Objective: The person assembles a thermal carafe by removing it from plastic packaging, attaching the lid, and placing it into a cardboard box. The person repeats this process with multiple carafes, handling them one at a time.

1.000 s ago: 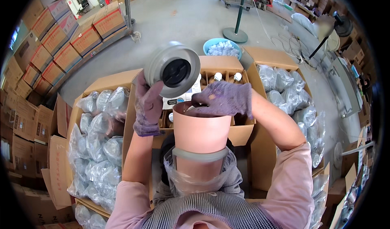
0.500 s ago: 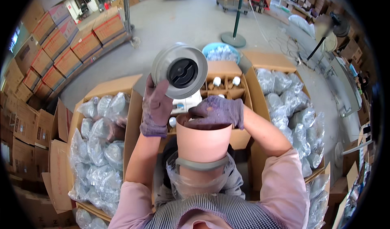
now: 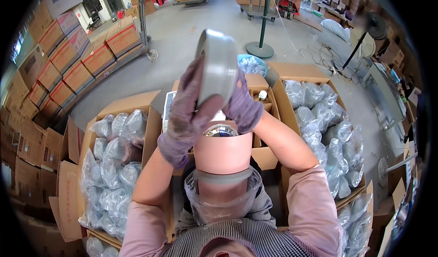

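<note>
Grey floor (image 3: 182, 51), cartons (image 3: 153, 131) around the pink canister (image 3: 222, 153)

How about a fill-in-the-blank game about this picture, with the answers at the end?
1. The left hand holds a round lid that is colored ____.
2. On the left hand and right hand are purple ____.
3. The container below the lid is colored ____.
4. The round tub farther off is colored ____.

Missing words: grey; gloves; pink; blue.
</note>
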`<action>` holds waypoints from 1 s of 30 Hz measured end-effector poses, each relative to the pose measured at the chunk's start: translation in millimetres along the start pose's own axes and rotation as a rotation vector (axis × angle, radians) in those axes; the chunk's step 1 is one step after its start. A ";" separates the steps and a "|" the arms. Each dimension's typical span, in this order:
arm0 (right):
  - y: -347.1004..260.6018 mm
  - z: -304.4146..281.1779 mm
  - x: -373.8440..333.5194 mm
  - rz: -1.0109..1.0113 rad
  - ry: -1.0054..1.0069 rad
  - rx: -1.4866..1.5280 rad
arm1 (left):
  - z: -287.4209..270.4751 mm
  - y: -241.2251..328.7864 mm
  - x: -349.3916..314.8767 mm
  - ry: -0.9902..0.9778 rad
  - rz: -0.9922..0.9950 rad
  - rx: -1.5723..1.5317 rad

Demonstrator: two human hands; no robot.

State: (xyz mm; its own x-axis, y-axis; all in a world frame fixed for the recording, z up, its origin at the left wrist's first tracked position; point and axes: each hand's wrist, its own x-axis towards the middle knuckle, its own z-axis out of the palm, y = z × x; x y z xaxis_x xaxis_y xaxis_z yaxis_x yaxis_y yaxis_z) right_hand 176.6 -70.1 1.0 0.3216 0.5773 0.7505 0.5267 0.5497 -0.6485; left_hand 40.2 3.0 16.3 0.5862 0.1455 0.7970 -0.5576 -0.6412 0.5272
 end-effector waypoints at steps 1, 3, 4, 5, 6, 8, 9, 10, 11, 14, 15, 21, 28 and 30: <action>9.1 -3.2 -4.3 -0.031 -0.018 0.043 | 0.4 2.0 5.0 0.006 0.074 0.165; 2.9 -18.0 -6.1 0.054 -0.118 -0.003 | -8.4 -10.7 12.8 -0.078 0.311 0.256; -15.0 -24.9 1.5 0.124 -0.164 0.149 | -14.6 -18.1 17.2 -0.118 0.436 0.307; -17.5 -26.8 2.1 0.070 -0.157 0.109 | -17.9 -22.5 17.3 -0.159 0.449 0.366; -19.9 -28.3 2.9 0.017 -0.148 0.070 | -21.7 -25.3 15.8 -0.141 0.456 0.439; -10.4 -29.1 4.5 -0.159 -0.059 -0.248 | -28.4 -34.6 13.6 -0.105 0.477 0.575; -12.0 -27.3 9.3 -0.155 -0.033 -0.328 | -32.6 -48.8 10.1 -0.046 0.420 0.496; -12.7 -27.7 12.5 -0.143 -0.008 -0.414 | -23.9 -41.1 7.0 0.029 0.204 0.176; -13.7 -23.9 15.1 -0.160 0.008 -0.392 | -8.5 -24.4 2.4 0.098 -0.011 -0.139; -16.6 -1.1 13.8 -0.200 0.060 -0.316 | 5.7 -22.7 -0.5 0.144 -0.115 -0.153; -17.6 0.1 13.0 -0.241 0.070 -0.332 | 2.1 -17.9 0.5 0.151 -0.074 -0.048; -3.2 -15.5 7.0 -0.288 0.013 -0.399 | -13.6 -27.2 13.1 0.021 0.218 0.337; -16.3 -92.7 -41.9 0.712 -0.099 0.182 | -39.1 -53.3 -25.9 -0.052 -0.330 -0.280; 5.8 -90.8 -64.2 0.736 0.103 0.138 | -31.6 -47.8 -25.1 -0.218 -0.386 -0.310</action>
State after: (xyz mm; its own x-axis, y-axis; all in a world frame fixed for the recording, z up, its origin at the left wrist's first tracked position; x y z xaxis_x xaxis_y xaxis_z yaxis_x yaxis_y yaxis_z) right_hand 230.4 -158.9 -39.4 0.6273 0.7692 0.1215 0.0464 0.1188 -0.9918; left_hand 33.6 53.8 -19.6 0.8730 0.1454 0.4656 -0.4053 -0.3150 0.8582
